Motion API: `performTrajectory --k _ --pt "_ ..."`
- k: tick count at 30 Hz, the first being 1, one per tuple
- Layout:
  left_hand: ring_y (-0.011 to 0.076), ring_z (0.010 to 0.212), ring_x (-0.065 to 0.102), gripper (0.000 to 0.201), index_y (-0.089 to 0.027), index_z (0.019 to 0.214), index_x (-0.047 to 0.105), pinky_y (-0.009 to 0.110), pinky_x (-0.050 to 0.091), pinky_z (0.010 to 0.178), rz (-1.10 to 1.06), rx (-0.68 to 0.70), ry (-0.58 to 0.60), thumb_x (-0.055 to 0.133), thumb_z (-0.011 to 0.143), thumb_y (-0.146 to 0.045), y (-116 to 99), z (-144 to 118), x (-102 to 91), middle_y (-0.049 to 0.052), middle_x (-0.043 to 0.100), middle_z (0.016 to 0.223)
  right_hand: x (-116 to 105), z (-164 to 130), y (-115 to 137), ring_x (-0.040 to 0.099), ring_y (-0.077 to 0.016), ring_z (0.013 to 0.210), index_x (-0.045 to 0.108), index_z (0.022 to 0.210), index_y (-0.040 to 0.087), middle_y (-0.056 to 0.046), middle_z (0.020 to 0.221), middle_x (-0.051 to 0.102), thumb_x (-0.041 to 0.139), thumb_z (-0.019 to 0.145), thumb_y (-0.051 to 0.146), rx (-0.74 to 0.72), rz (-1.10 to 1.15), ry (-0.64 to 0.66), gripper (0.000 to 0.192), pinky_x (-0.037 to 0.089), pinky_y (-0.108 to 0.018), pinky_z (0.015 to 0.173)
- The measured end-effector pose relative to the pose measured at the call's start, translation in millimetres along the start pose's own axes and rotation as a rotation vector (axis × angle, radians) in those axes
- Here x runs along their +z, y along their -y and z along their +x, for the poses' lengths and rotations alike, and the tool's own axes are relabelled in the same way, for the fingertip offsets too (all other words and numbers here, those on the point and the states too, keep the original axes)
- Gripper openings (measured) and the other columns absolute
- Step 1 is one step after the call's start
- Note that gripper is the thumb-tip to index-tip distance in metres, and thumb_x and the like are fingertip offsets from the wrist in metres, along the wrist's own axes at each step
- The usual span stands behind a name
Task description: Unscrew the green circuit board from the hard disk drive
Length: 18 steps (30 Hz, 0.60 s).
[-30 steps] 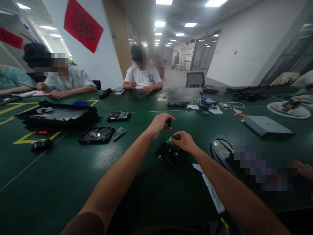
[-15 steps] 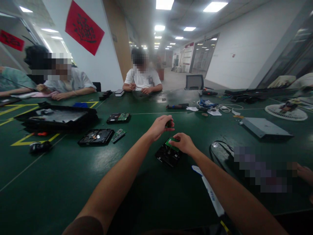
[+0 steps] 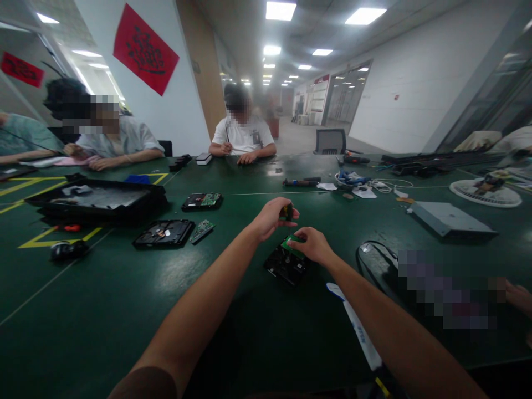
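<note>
In front of me on the green table lies a black hard drive (image 3: 286, 268). A green circuit board (image 3: 295, 248) sits at its far side. My right hand (image 3: 315, 244) pinches the edge of that board between thumb and fingers. Just above the drive, my left hand (image 3: 271, 219) is closed round the dark and yellow handle of a screwdriver (image 3: 286, 211). The handle is upright, and its tip is too small to make out.
To the left are another opened drive (image 3: 164, 233), a loose circuit board (image 3: 203, 230), a further drive (image 3: 202, 200) and a large black tray (image 3: 100, 198). A grey metal box (image 3: 452, 217) and a dark strap (image 3: 376, 271) lie right. Several people sit around the table.
My left hand has tilted slightly, with more of the screwdriver handle showing. My right hand stays on the circuit board. Across the table, a person's hand has shifted slightly.
</note>
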<state>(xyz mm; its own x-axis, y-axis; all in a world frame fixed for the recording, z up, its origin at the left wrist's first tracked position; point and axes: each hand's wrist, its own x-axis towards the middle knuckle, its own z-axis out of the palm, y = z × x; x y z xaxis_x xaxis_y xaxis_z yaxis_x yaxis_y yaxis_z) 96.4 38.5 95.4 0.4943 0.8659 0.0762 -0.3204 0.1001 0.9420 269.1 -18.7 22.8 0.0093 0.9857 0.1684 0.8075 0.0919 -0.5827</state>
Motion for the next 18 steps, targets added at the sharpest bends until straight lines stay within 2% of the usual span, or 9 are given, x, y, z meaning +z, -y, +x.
performTrajectory --k 5,8,14,18 --pt "0.0214 0.086 0.064 0.024 -0.013 0.084 0.071 0.031 0.060 0.063 0.127 0.052 -0.066 0.061 0.085 -0.036 -4.6 -1.7 1.9 0.011 0.068 0.091 -0.4 0.4 -0.3 0.071 -0.0213 0.091 0.076 0.099 0.019 -0.007 0.103 0.077 0.082 0.081 0.045 0.014 0.006 0.015 0.032 0.051 -0.029 0.075" --pt "0.0215 0.086 0.064 0.026 -0.013 0.084 0.072 0.031 0.061 0.065 0.129 0.040 -0.054 0.059 0.086 -0.036 -5.9 -2.1 1.2 0.011 0.067 0.091 0.9 0.8 -1.8 0.071 -0.0212 0.090 0.077 0.099 0.020 -0.007 0.102 0.077 0.081 0.081 0.046 0.006 -0.008 0.013 0.032 0.050 -0.029 0.075" --pt "0.0198 0.082 0.067 0.019 -0.014 0.093 0.063 0.038 0.063 0.073 0.008 0.046 -0.025 0.061 0.091 -0.033 -1.6 -0.1 1.2 0.008 0.067 0.084 4.2 1.2 -5.5 0.070 -0.0209 0.089 0.075 0.098 0.019 -0.007 0.100 0.076 0.082 0.079 0.045 -0.006 -0.004 -0.014 0.033 0.051 -0.028 0.076" --pt "0.0187 0.084 0.067 0.025 -0.015 0.093 0.058 0.038 0.063 0.074 0.036 0.056 -0.042 0.069 0.093 -0.038 0.5 0.2 2.6 0.008 0.067 0.086 2.9 1.2 -4.2 0.070 -0.0204 0.088 0.075 0.098 0.019 -0.006 0.100 0.076 0.082 0.079 0.046 -0.006 -0.009 -0.005 0.033 0.051 -0.028 0.076"
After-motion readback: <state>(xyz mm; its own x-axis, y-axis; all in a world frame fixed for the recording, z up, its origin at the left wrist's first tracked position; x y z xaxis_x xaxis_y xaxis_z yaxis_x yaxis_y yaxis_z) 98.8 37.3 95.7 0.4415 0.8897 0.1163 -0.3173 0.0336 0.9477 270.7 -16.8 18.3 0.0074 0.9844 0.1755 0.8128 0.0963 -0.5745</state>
